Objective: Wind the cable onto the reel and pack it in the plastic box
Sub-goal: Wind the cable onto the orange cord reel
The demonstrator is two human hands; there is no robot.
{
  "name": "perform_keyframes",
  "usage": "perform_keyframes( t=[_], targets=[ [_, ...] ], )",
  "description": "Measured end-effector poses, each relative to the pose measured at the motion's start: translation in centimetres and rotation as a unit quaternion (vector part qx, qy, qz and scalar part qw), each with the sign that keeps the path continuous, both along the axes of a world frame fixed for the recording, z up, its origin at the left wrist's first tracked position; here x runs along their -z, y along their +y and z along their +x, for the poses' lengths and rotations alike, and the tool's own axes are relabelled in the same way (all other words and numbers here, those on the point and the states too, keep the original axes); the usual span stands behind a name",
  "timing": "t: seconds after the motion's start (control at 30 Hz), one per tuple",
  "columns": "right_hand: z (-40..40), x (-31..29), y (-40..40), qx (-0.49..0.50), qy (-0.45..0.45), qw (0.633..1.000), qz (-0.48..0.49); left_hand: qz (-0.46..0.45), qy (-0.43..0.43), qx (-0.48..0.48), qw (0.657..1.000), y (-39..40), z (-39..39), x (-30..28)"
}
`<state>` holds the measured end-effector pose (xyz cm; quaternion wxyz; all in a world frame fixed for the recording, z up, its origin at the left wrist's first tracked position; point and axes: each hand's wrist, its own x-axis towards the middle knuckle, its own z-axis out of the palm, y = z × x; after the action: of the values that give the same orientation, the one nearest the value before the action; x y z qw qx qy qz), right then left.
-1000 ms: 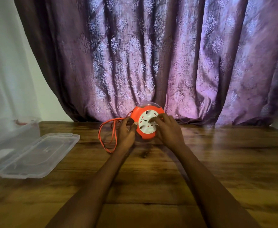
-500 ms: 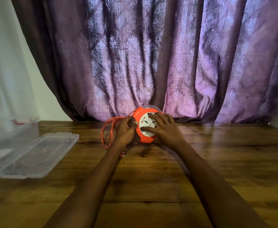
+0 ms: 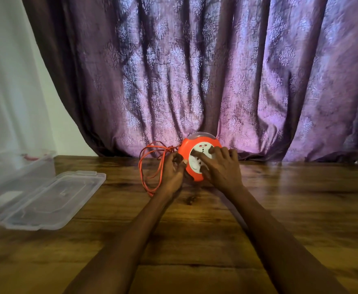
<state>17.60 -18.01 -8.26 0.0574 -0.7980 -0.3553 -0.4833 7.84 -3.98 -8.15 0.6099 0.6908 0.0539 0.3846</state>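
I count one orange reel on the table. My two hands are on it: left hand, right hand. One orange cable loops left of the reel. Farther left of the reel sits one clear plastic box with one lid.

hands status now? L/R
Left hand: grips the reel's left edge.
Right hand: fingers spread on the reel's white face, turning it.
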Motion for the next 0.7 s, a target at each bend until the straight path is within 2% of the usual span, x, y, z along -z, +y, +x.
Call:
perform_keyframes(
  t=[0.07, 0.13, 0.2, 0.23, 0.33, 0.4, 0.43, 0.5, 0.57, 0.7],
  targets=[
    [-1.2, -0.1, 0.6, 0.020, 0.066, 0.996, 0.054, -0.039, -0.004, -0.004, 0.999, -0.5, 0.1, 0.2],
    [-2.2, -0.7, 1.4, 0.029, 0.175, 0.973, 0.148, -0.097, -0.014, 0.021, 0.995, -1.2, 0.4, 0.4],
    [-3.0, -1.2, 2.3, -0.004, 0.305, 0.917, 0.256, -0.159, 0.017, 0.084, 0.983, -1.2, 1.0, 1.1],
    [-3.1, -1.3, 2.6, -0.026, 0.359, 0.884, 0.299, -0.171, 0.063, 0.111, 0.977, -0.9, 1.1, 1.7],
    [-3.1, -0.9, 2.8, -0.073, 0.482, 0.785, 0.383, -0.145, 0.244, 0.062, 0.957, 1.0, 1.0, 5.0],
    [-2.9, -0.6, 2.6, -0.083, 0.518, 0.748, 0.407, -0.113, 0.259, 0.038, 0.959, 1.6, 1.3, 5.8],
    [-2.8, -0.6, 2.6, -0.081, 0.522, 0.744, 0.408, -0.086, 0.245, 0.019, 0.965, 1.3, 0.9, 5.3],
    [-2.8, -0.6, 2.5, -0.071, 0.515, 0.751, 0.407, -0.025, 0.152, 0.021, 0.988, -0.1, 0.7, 3.5],
    [-3.0, -0.6, 2.4, -0.064, 0.503, 0.760, 0.406, 0.005, 0.079, 0.024, 0.997, -0.9, 1.2, 2.7],
    [-3.1, -0.9, 2.3, -0.045, 0.499, 0.767, 0.401, 0.015, 0.081, 0.017, 0.996, -0.9, 0.5, 2.1]
  ],
)
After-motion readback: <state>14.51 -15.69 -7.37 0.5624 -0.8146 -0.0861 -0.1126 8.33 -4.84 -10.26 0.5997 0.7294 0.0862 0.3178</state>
